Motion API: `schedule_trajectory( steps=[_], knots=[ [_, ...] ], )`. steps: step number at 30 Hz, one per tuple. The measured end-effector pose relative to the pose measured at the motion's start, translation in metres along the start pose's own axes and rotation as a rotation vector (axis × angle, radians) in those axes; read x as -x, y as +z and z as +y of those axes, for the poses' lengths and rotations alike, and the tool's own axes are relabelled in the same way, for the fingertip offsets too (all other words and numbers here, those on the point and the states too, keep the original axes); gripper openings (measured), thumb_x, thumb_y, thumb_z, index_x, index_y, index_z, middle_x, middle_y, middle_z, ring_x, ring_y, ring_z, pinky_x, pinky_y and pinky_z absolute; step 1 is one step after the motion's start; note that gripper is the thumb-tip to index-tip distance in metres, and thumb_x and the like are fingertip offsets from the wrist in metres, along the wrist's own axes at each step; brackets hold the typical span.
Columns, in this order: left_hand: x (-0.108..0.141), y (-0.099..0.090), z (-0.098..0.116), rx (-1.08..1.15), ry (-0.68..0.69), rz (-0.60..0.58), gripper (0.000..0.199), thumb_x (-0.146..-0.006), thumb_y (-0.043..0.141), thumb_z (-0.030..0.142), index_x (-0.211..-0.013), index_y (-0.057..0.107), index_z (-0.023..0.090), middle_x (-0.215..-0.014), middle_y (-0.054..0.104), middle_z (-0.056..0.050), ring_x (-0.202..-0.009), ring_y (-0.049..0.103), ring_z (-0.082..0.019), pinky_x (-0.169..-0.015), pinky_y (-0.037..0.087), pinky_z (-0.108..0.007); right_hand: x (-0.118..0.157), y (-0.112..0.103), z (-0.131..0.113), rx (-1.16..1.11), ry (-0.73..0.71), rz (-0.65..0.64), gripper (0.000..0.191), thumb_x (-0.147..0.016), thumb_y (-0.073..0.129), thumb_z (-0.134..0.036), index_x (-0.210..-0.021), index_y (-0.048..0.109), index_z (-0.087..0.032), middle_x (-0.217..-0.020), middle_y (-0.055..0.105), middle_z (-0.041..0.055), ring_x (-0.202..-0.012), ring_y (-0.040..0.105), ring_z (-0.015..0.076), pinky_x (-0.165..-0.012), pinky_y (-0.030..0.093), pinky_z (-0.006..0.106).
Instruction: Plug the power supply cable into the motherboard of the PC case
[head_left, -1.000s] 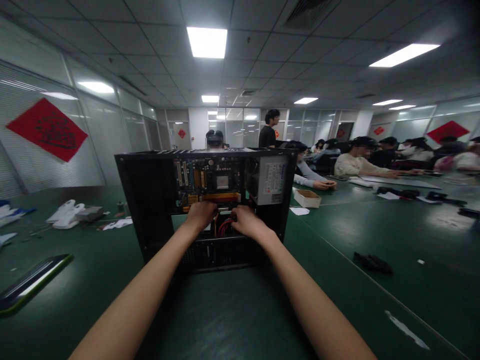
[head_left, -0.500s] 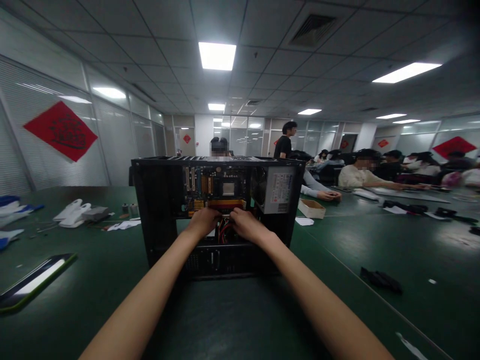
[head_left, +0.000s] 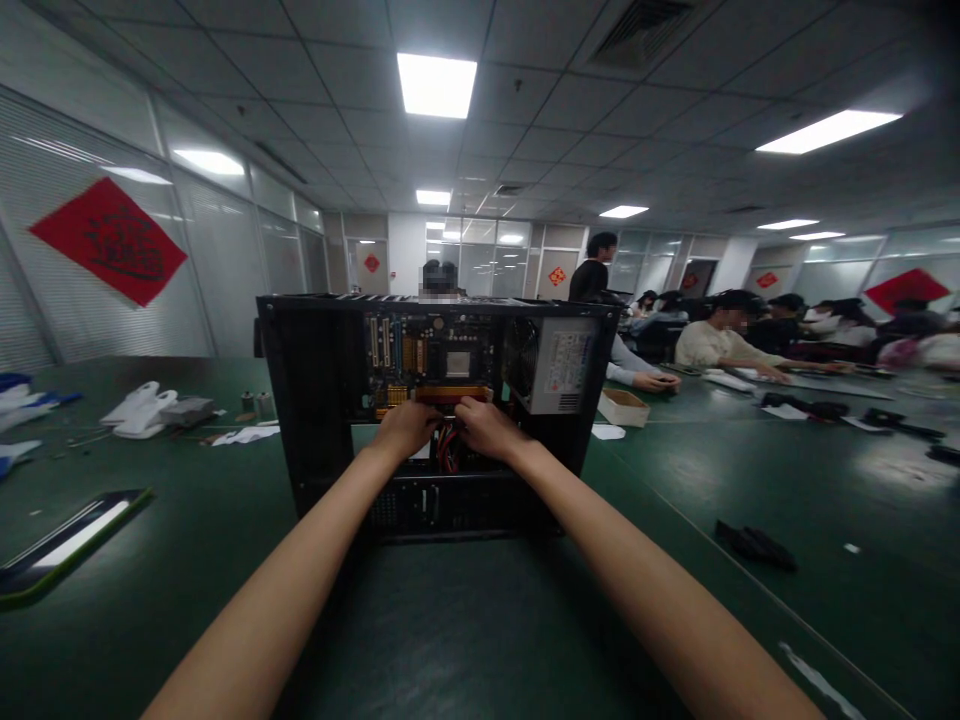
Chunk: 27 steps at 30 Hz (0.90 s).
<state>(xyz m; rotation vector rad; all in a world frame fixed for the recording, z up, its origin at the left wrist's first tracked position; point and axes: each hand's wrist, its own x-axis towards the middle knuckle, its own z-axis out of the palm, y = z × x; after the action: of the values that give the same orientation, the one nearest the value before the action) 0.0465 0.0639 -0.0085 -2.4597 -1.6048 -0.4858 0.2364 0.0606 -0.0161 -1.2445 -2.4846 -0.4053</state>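
An open black computer case (head_left: 307, 410) faces me on the green table. Inside it, the motherboard (head_left: 480, 345) carries a bare square processor socket area and orange memory slots (head_left: 454, 394); a silver power supply (head_left: 559, 365) fills the upper right corner. My left hand (head_left: 406, 432) and my right hand (head_left: 487, 426) meet just below the slots, at the board's lower edge. Fingers of both are curled, tips close together, and whatever they pinch is too small or hidden to name. Red and black cables (head_left: 448, 450) hang between and under them.
A phone-like tablet (head_left: 71, 540) lies at left, near white plastic bags (head_left: 139, 410) and a grey box (head_left: 187, 411). To the right are a small open carton (head_left: 624, 407) and a black cloth-like item (head_left: 754, 545). Other people sit or stand beyond the case.
My view has tilted slightly down, so the scene sits higher in the picture. Both hands stay at the lower edge of the motherboard, with little visible movement.
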Motion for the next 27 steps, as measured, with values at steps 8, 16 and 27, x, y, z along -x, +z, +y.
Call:
schedule_trajectory(
  steps=[8,16,27],
  knots=[
    [-0.001,0.001,0.000,0.000,-0.008,0.014,0.031,-0.092,0.050,0.035,-0.111,0.075,0.034,-0.109,0.075,-0.005,-0.102,0.069,-0.029,-0.079,0.051,-0.035,0.000,0.007,0.004,-0.018,-0.019,0.038,0.012,-0.088,0.056,-0.014,-0.100,0.059,-0.015,-0.110,0.059,0.0091,-0.092,0.061,0.0181,-0.074,0.042,0.026],
    [-0.005,0.007,-0.002,0.000,-0.014,0.016,0.032,-0.093,0.050,0.038,-0.115,0.073,0.035,-0.109,0.075,-0.005,-0.103,0.068,-0.028,-0.081,0.051,-0.034,-0.002,0.006,0.003,0.025,0.005,0.019,0.014,-0.089,0.055,-0.013,-0.102,0.059,-0.016,-0.113,0.059,0.0097,-0.093,0.062,0.0191,-0.074,0.043,0.026],
    [-0.007,0.005,0.009,-0.022,-0.007,-0.001,0.033,-0.094,0.047,0.039,-0.111,0.074,0.032,-0.109,0.075,-0.006,-0.099,0.069,-0.028,-0.078,0.052,-0.034,-0.006,0.003,0.000,0.045,0.043,-0.047,0.021,-0.096,0.045,-0.016,-0.111,0.060,-0.015,-0.116,0.058,0.0132,-0.097,0.062,0.0219,-0.082,0.045,0.030]
  ],
)
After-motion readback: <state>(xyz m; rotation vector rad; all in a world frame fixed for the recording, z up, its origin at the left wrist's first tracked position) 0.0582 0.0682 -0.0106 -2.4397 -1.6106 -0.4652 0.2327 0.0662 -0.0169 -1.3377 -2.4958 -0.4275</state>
